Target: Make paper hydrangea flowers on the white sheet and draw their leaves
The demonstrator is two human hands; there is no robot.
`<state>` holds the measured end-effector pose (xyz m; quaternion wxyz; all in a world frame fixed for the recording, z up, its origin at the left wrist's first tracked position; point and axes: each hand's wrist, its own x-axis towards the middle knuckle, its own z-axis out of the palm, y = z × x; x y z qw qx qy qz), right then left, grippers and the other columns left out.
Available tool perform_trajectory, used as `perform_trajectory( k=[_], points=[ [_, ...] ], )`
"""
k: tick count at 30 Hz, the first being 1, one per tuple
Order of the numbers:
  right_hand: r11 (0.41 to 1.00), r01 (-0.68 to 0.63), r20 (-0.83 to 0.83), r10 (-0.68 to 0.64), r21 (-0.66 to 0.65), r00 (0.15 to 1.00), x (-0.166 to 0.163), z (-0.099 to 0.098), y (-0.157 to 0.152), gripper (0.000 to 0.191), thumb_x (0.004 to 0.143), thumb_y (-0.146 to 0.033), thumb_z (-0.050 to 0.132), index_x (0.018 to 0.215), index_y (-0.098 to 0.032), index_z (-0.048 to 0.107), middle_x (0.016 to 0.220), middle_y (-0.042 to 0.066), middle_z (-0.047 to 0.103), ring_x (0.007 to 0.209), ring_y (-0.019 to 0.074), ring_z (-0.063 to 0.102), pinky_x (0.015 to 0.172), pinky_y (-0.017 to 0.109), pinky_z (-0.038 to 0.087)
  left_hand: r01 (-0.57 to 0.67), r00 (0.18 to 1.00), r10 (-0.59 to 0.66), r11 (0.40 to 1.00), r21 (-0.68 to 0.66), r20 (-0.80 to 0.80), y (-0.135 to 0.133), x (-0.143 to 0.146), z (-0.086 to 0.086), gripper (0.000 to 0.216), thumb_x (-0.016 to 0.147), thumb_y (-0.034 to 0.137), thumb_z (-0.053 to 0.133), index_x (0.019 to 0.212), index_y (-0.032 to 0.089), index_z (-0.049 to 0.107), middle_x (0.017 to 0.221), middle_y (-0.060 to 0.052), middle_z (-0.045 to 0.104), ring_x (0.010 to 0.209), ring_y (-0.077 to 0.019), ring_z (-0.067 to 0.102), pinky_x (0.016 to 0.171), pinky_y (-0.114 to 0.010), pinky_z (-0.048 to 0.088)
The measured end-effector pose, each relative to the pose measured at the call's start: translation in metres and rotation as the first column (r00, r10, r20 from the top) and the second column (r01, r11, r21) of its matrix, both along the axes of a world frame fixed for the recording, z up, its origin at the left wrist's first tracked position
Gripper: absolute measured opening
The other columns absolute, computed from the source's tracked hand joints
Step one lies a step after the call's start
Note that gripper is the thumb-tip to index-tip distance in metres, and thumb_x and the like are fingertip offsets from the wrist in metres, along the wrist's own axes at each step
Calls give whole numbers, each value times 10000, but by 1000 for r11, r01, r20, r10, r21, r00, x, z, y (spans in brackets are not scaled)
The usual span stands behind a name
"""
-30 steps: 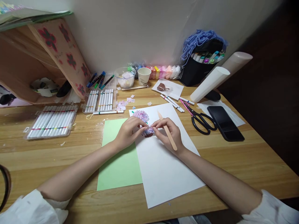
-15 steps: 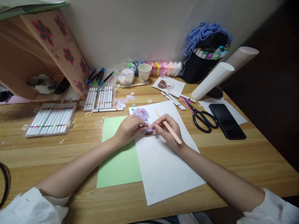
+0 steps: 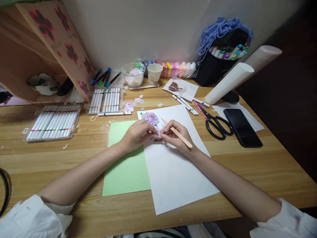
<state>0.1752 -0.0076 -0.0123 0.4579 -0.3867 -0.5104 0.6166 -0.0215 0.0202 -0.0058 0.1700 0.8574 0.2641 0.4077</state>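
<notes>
A white sheet point(image 3: 173, 172) lies on the wooden desk, partly over a green sheet point(image 3: 123, 168). Near its top sits a cluster of small pink and purple paper bits point(image 3: 150, 118). My left hand point(image 3: 135, 135) is closed in a pinch, fingertips pressed on the lower edge of that cluster. My right hand point(image 3: 177, 137) meets it there, fingers pinched at the same spot, with a flat wooden stick point(image 3: 176, 132) held across them. What the fingertips pinch is too small to name.
Black scissors point(image 3: 216, 125) and a dark phone point(image 3: 242, 127) lie to the right. Marker trays point(image 3: 53, 123) point(image 3: 106, 100), loose paper scraps point(image 3: 131, 105), a clear bowl point(image 3: 132, 75), a paper cup point(image 3: 154, 73), clay blocks point(image 3: 177, 68), a marker bag point(image 3: 220, 62) and rolled paper point(image 3: 229, 83) line the back.
The view has tilted a little, so everything sits slightly higher. Both hands stay together at the paper cluster; the wooden stick in the right hand now lies flatter.
</notes>
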Motion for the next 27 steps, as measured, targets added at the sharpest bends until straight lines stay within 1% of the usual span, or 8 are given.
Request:
perform_trajectory(
  k=[2, 7, 10, 17, 21, 24, 27],
  points=[
    [1000, -5, -6, 5, -5, 1000, 0, 0, 0, 301, 715, -316, 763, 768, -205, 489, 755, 2, 659, 690, 162, 673, 714, 348, 565, 9, 1000, -9, 1000, 6, 3, 0, 0, 0, 42, 854, 205, 617, 842, 164, 621, 727, -18, 657, 679, -121, 567, 638, -232, 454],
    [1000, 3, 21, -4, 20, 1000, 0, 2, 0, 277, 728, -296, 753, 763, -203, 494, 752, 4, 662, 671, 146, 659, 665, 303, 550, 13, 1000, -13, 1000, 6, 3, 0, 0, 0, 16, 853, 178, 612, 847, 165, 620, 729, -16, 657, 682, -121, 569, 647, -234, 456],
    [1000, -3, 14, 2, 20, 1000, 0, 3, 0, 270, 732, -280, 751, 764, -203, 494, 759, 5, 664, 680, 146, 662, 678, 304, 551, 22, 1000, -22, 1000, 12, 7, 0, 0, 0, 11, 851, 170, 612, 846, 166, 620, 731, -18, 662, 686, -124, 572, 647, -236, 457],
    [1000, -11, -6, 11, -14, 1000, 0, 2, 0, 287, 720, -297, 758, 764, -205, 490, 754, -1, 650, 690, 168, 677, 717, 354, 565, 22, 1000, -22, 1000, -4, 8, 0, -1, -1, 25, 860, 186, 604, 848, 173, 621, 734, -19, 662, 686, -125, 568, 642, -238, 450],
    [1000, 10, 26, -10, 8, 1000, -1, 3, 0, 304, 707, -307, 767, 753, -205, 485, 735, -4, 642, 673, 156, 662, 696, 336, 561, 19, 1000, -19, 1000, -10, 11, 0, 0, 0, 47, 860, 217, 610, 839, 175, 618, 717, -15, 654, 668, -123, 562, 638, -240, 447],
    [998, 30, 26, -31, 46, 999, -2, 3, 0, 307, 717, -309, 757, 756, -212, 469, 732, -2, 639, 661, 153, 649, 672, 333, 555, -33, 999, 34, 999, -5, 39, -2, 2, 2, 95, 838, 263, 642, 828, 178, 604, 744, -23, 661, 703, -136, 576, 665, -262, 450],
    [983, 116, 63, -126, 140, 990, -2, 1, 0, 314, 726, -312, 748, 758, -228, 447, 729, -2, 629, 670, 151, 624, 640, 310, 533, -105, 991, 104, 994, 3, 88, -8, 4, 4, 142, 813, 288, 672, 801, 176, 586, 751, -27, 651, 720, -142, 574, 665, -271, 449]
  ],
)
